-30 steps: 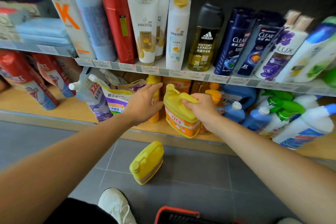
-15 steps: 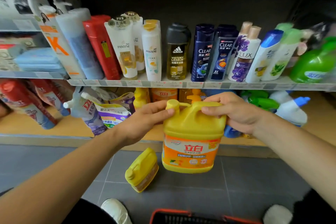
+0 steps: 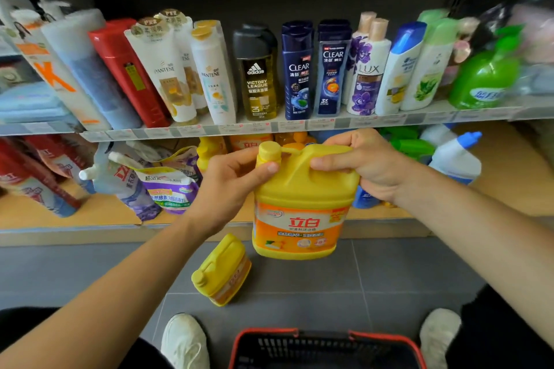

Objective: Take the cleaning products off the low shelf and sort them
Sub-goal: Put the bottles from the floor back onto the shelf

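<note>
A large yellow detergent jug [image 3: 299,204] with an orange label hangs in the air in front of the low shelf [image 3: 90,213]. My right hand [image 3: 362,165] grips its handle from above. My left hand [image 3: 230,186] holds the jug's left shoulder, thumb and fingers round the yellow cap. A smaller yellow jug [image 3: 223,271] lies tilted on the grey floor below. More products remain on the low shelf: refill pouches [image 3: 168,186], red pouches [image 3: 36,177], blue and white bottles [image 3: 455,159], green spray bottles [image 3: 410,144].
The upper shelf [image 3: 269,126] carries shampoo and body wash bottles. A black basket with a red rim [image 3: 263,334] sits on the floor between my two white shoes [image 3: 186,341], directly below the held jug.
The large jug has come off the low shelf and out toward me. My left hand moved from the shelf to the jug's cap. The view tilted upward.
</note>
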Demonstrator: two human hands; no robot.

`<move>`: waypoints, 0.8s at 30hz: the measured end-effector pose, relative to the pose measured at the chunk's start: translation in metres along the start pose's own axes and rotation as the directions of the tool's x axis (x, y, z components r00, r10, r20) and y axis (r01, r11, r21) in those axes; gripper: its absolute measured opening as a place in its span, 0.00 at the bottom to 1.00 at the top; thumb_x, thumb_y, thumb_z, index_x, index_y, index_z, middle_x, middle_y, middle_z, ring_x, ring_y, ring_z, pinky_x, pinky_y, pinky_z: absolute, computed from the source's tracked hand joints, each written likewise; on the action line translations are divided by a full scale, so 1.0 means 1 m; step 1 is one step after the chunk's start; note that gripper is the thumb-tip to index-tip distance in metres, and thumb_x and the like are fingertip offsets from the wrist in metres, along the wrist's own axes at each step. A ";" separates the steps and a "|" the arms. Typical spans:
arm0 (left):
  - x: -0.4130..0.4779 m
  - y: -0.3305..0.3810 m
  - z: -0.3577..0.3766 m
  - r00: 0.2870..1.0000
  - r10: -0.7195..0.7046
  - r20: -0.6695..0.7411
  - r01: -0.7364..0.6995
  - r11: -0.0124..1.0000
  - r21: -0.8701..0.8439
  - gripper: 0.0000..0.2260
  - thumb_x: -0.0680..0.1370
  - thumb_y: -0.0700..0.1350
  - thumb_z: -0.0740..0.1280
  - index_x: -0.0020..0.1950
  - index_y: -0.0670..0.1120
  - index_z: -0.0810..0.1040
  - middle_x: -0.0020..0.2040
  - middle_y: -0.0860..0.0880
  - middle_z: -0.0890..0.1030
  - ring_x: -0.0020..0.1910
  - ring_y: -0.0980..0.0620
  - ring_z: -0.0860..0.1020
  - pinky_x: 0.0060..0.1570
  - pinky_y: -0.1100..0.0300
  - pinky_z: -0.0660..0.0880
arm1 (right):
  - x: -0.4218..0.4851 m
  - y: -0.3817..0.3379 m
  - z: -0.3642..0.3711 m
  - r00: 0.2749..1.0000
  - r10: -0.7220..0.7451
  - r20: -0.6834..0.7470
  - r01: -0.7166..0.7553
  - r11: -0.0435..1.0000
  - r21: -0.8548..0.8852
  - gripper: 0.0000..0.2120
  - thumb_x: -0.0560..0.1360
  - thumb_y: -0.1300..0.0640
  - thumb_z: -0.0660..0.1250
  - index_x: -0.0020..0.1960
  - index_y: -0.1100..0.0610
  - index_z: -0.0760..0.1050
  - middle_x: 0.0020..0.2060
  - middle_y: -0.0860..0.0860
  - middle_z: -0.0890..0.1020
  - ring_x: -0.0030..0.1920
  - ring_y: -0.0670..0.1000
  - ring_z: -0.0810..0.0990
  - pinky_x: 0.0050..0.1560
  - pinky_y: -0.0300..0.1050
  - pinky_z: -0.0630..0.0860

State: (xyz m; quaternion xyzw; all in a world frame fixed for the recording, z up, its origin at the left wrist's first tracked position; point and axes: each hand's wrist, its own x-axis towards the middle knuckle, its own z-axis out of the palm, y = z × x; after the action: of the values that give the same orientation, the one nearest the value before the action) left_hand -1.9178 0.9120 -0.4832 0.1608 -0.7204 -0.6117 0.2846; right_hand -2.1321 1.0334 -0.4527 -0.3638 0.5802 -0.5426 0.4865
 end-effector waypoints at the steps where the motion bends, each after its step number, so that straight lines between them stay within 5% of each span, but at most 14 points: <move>1: 0.001 -0.002 0.002 0.997 0.043 -0.059 -0.040 0.998 0.055 0.16 0.78 0.50 0.70 0.65 0.48 0.81 0.60 0.48 0.84 0.61 0.48 0.82 0.56 0.53 0.81 | -0.001 0.001 0.003 0.999 0.001 -0.052 -0.001 1.000 0.003 0.23 0.59 0.60 0.79 0.52 0.65 0.82 0.46 0.60 0.86 0.48 0.56 0.85 0.53 0.53 0.82; 5: 0.006 -0.009 0.013 0.963 0.167 -0.212 -0.131 0.977 0.171 0.15 0.79 0.45 0.71 0.66 0.49 0.80 0.60 0.55 0.84 0.61 0.54 0.81 0.57 0.60 0.80 | -0.001 0.005 0.011 0.969 -0.059 -0.239 0.055 0.998 -0.024 0.14 0.60 0.61 0.82 0.44 0.58 0.83 0.42 0.54 0.88 0.44 0.51 0.87 0.46 0.50 0.84; 11: 0.020 -0.010 0.024 0.940 0.188 -0.286 -0.132 0.970 0.204 0.23 0.77 0.46 0.72 0.72 0.54 0.74 0.58 0.52 0.84 0.60 0.53 0.82 0.56 0.63 0.79 | 0.004 0.004 0.008 0.955 -0.122 -0.269 0.099 0.990 -0.099 0.11 0.62 0.59 0.83 0.41 0.54 0.83 0.38 0.49 0.87 0.40 0.46 0.86 0.41 0.43 0.84; 14: 0.029 -0.004 0.019 0.972 0.151 -0.180 -0.108 0.968 0.226 0.19 0.79 0.47 0.69 0.70 0.49 0.75 0.57 0.51 0.83 0.59 0.52 0.82 0.55 0.59 0.80 | 0.009 0.002 0.002 0.965 -0.065 -0.253 0.057 0.998 -0.039 0.18 0.63 0.61 0.83 0.51 0.59 0.83 0.45 0.55 0.87 0.47 0.52 0.87 0.48 0.49 0.84; 20: 0.043 0.009 0.004 0.995 0.042 0.085 -0.059 0.977 0.207 0.16 0.80 0.51 0.66 0.67 0.51 0.75 0.57 0.46 0.81 0.57 0.47 0.80 0.53 0.55 0.79 | 0.012 -0.005 -0.013 0.990 0.008 -0.139 0.000 0.999 0.051 0.21 0.65 0.63 0.80 0.56 0.66 0.80 0.39 0.53 0.84 0.36 0.46 0.82 0.34 0.37 0.76; 24: 0.045 0.017 0.005 0.974 -0.071 0.217 0.078 0.997 -0.025 0.15 0.79 0.52 0.67 0.64 0.50 0.77 0.52 0.47 0.80 0.52 0.49 0.80 0.49 0.58 0.78 | 0.008 -0.012 -0.015 0.999 -0.008 -0.035 0.009 0.999 0.037 0.24 0.59 0.57 0.79 0.52 0.67 0.80 0.46 0.63 0.76 0.47 0.58 0.72 0.48 0.49 0.70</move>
State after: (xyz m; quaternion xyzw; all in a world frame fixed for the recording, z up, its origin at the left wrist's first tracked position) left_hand -1.9541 0.8930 -0.4570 0.1156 -0.7303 -0.6476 0.1841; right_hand -2.1496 1.0284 -0.4430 -0.3475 0.5768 -0.5616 0.4808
